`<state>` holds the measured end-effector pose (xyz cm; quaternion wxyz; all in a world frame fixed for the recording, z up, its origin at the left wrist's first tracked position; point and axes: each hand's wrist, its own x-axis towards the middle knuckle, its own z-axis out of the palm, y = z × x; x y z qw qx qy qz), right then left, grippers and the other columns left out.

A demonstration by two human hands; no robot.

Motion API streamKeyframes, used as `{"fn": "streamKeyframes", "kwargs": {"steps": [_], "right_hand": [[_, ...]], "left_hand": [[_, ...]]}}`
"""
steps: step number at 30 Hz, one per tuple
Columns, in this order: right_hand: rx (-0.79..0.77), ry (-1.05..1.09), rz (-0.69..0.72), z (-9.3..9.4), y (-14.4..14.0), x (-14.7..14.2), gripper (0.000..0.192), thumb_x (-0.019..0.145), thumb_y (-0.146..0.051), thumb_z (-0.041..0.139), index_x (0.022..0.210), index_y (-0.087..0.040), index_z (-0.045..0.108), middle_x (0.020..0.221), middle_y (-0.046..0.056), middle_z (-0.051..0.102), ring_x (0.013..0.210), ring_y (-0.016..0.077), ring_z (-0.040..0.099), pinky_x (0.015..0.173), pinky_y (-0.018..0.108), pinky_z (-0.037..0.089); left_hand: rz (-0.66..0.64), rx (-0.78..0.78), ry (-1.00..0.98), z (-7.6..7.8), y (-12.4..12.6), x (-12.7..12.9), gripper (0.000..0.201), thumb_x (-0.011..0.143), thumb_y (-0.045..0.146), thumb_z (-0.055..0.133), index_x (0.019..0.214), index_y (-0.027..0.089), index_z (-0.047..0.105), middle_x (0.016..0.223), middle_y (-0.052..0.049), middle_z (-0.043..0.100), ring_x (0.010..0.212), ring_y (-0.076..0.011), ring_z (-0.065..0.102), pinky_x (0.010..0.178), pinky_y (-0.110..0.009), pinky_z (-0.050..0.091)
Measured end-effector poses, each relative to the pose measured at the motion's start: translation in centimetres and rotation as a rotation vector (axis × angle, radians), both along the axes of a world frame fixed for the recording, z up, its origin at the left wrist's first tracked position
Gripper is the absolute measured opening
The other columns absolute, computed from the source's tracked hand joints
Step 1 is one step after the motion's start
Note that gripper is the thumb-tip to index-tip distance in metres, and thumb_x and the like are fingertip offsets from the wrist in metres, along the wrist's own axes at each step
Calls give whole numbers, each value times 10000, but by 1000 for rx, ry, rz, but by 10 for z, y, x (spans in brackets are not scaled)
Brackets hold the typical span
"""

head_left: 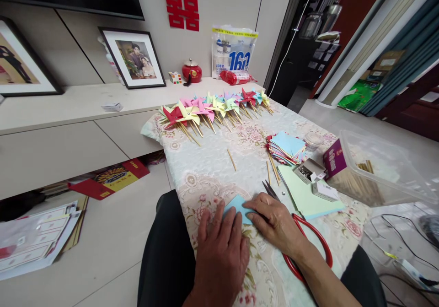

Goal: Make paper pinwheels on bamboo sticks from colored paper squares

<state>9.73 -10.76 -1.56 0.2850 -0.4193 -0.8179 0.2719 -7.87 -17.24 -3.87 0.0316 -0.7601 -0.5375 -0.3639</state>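
Observation:
A small piece of light blue paper (239, 203) lies on the flowered tablecloth (212, 160) in front of me. My left hand (224, 245) rests over its lower left part, fingers stretched out flat. From the right, my right hand (274, 218) grips the paper's right side with thumb and forefinger. Partly under my right hand and forearm lie red-handled scissors (327, 247), their dark blades pointing away from me. A pale green sheet stack (295, 192) is just beyond the scissors, with a small loose metal piece (283, 192) beside it.
Paper pinwheels (188, 113) on sticks line the table's far side. One loose stick (231, 159) lies mid-table. To the right are a stack of coloured squares (286, 144), an open box of small metal pieces (309, 169), a small white box (325, 191) and a clear plastic bin (387, 188) holding sticks.

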Motion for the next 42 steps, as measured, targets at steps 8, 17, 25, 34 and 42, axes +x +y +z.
{"fn": "streamKeyframes", "kwargs": {"steps": [8,17,25,34,42], "right_hand": [[15,-38,0,0,0,-2,234,968,-178,534,1126,-202,705,892,63,600,824,198,605,734,336,495],[97,-89,-10,0,-2,-3,244,955,-167,539,1143,-203,690,933,77,583,873,218,595,762,360,509],[144,-112,-11,-2,-2,-3,232,952,-153,540,1131,-209,676,954,78,573,900,224,587,781,369,521],[147,-114,-4,-2,-3,-3,237,959,-151,528,1141,-193,674,963,86,579,907,224,592,791,379,533],[160,-194,-18,-1,-3,-3,300,1017,-305,482,1249,-206,645,987,99,579,915,238,588,807,406,541]], "left_hand": [[-30,-49,50,-3,-9,1,426,923,376,597,1263,129,669,1387,-101,640,1314,-312,544,1208,-482,180],[-2,-94,127,-5,-11,3,491,906,431,611,1297,136,637,1425,-89,609,1316,-300,532,1187,-478,173],[18,-146,237,-4,-18,3,636,902,570,551,1362,132,577,1487,-91,552,1386,-300,440,1162,-480,192],[67,-185,244,4,-19,2,665,871,650,547,1369,211,585,1499,-96,537,1375,-351,441,1153,-584,167],[65,-186,224,3,-19,4,662,834,620,621,1363,223,592,1500,-112,534,1348,-370,465,1143,-618,159]]}}
